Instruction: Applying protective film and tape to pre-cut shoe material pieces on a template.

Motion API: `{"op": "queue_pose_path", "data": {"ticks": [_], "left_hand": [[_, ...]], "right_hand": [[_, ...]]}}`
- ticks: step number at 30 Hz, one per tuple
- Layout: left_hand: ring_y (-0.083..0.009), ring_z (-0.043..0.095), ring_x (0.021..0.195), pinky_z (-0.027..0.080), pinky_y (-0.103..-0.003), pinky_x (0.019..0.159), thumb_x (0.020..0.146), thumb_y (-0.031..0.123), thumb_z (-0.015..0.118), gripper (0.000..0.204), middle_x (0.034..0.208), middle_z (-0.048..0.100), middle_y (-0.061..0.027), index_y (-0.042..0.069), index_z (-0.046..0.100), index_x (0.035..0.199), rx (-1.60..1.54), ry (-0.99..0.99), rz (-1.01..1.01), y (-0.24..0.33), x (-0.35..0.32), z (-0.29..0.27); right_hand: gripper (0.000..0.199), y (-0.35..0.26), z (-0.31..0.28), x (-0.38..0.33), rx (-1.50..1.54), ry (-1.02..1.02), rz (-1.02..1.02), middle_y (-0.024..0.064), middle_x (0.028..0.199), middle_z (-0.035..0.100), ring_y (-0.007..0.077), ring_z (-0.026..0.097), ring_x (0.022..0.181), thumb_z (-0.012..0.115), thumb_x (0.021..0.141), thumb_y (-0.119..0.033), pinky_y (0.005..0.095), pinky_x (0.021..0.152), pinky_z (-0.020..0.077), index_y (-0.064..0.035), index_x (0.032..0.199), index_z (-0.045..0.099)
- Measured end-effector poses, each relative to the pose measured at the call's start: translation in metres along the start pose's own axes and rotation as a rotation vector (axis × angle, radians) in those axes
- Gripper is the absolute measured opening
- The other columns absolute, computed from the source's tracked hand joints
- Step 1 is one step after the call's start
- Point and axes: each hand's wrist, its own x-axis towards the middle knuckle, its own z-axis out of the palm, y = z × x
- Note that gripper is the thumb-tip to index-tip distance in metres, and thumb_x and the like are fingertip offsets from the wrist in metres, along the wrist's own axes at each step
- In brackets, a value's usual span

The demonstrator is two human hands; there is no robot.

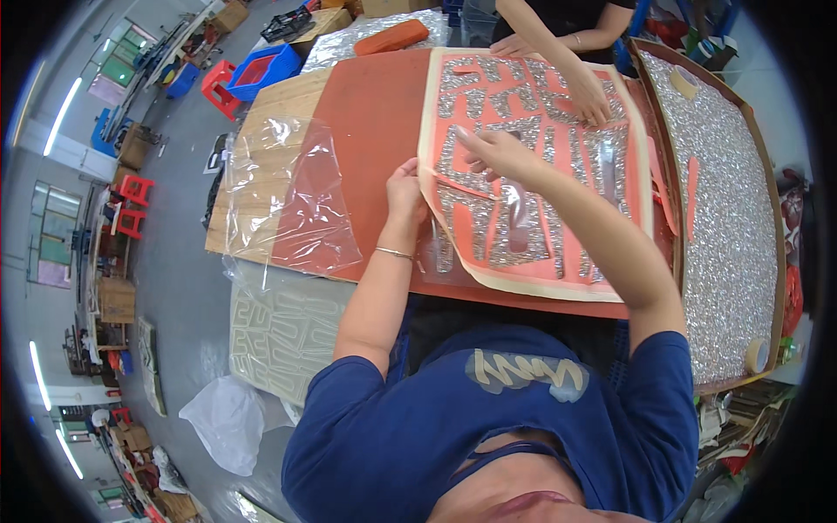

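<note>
One left hand (406,190) is pinching the coral sheet (561,144) at nine o'clock; the right hand (507,158) is reaching over it, its fingers' hold unclear.

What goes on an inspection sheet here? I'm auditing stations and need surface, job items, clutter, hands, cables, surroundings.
Surface: red mat over a wooden board.
Job items: pink sheet with glitter pieces.
Clutter: clear film on mat and board; tape rolls on the glitter sheet at right.
Hands: left hand at the pink sheet's left edge; right hand over it, contact unclear; co-worker's hand at its upper right.
Cables: nothing seen.
Surroundings: grey floor, red stools, blue crates, white bag.
</note>
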Motion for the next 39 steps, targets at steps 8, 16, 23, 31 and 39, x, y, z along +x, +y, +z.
{"op": "queue_pose_path", "data": {"ticks": [8,16,23,31,39], "left_hand": [[-0.0205,0.062,0.099,0.053,-0.029,0.084,0.083,-0.014,0.05,0.036,0.113,0.061,-0.0153,-0.009,0.049,0.119,-0.122,-0.149,0.025,-0.007,0.002,0.016],[-0.0254,0.063,0.093,0.053,-0.035,0.08,0.085,-0.007,0.05,0.029,0.109,0.062,-0.0159,-0.008,0.053,0.114,0.47,-0.172,0.391,-0.028,0.022,0.025],[-0.04,0.05,0.109,0.043,-0.045,0.094,0.084,0.003,0.056,0.035,0.116,0.05,-0.0247,-0.007,0.053,0.118,1.158,-0.194,0.736,-0.037,0.015,0.025],[-0.039,0.058,0.092,0.049,-0.045,0.083,0.087,0.01,0.055,0.028,0.105,0.054,-0.0225,-0.004,0.053,0.111,1.456,-0.143,0.548,-0.018,0.04,0.04],[-0.0258,0.055,0.073,0.048,-0.039,0.068,0.081,-0.007,0.053,0.017,0.084,0.053,-0.0113,0.001,0.045,0.094,0.69,-0.094,0.616,-0.052,0.029,0.034]], "right_hand": [[0.084,0.002,0.039,0.046,-0.288,-0.274,0.057,0.0219,0.103,0.061,0.0253,0.067,0.079,0.071,0.078,-0.034,0.037,0.056,0.0568,0.0085,0.137,0.028],[0.032,0.032,0.012,0.06,-0.493,-0.229,0.246,0.0211,0.08,0.069,0.0282,0.069,0.073,0.061,0.08,-0.021,0.0374,0.061,0.0573,0.0085,0.093,0.065],[0.023,-0.016,-0.069,0.051,-0.93,-0.11,0.031,0.0185,0.077,0.069,0.0301,0.069,0.077,0.074,0.069,-0.019,0.0396,0.068,0.0541,0.0023,0.078,0.071],[0.038,-0.02,-0.055,0.013,-0.739,-0.212,-0.185,0.0133,0.079,0.07,0.0168,0.067,0.074,0.061,0.085,-0.032,0.0343,0.066,0.0524,0.0029,0.096,0.07],[0.013,0.116,0.003,0.053,-1.155,0.115,-0.734,0.0099,0.09,0.064,0.0281,0.063,0.083,0.059,0.08,-0.015,0.0381,0.072,0.0524,-0.0057,0.079,0.068]]}}
